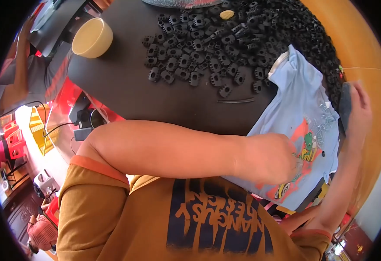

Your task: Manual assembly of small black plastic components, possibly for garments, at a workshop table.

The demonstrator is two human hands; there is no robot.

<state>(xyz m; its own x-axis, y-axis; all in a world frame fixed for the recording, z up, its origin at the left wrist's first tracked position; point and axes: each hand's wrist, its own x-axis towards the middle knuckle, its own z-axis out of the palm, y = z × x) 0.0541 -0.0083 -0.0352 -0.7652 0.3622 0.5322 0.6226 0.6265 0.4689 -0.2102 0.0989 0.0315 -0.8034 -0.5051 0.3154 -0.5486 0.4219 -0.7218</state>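
My left hand (271, 158) curls closed over a light blue printed cloth (290, 95) spread at the table's right side. Its fingertips are turned under, and whatever they hold is hidden. Small shiny metal springs (328, 114) lie in a loose cluster on the cloth, with a small black piece (323, 153) near its edge. Over by the right table edge is my right hand (360, 108), smeared by motion. A dark grey flat thing (344, 104) shows against its palm side; I cannot tell whether the hand grips it.
Many black toothed plastic pieces (197, 56), like hair claw clip halves, cover the far side of the dark table (177, 104). A thin dark strip (236, 101) lies nearby. At the far left stands a cream bowl (92, 38). Another person's arm (23, 65) shows beyond.
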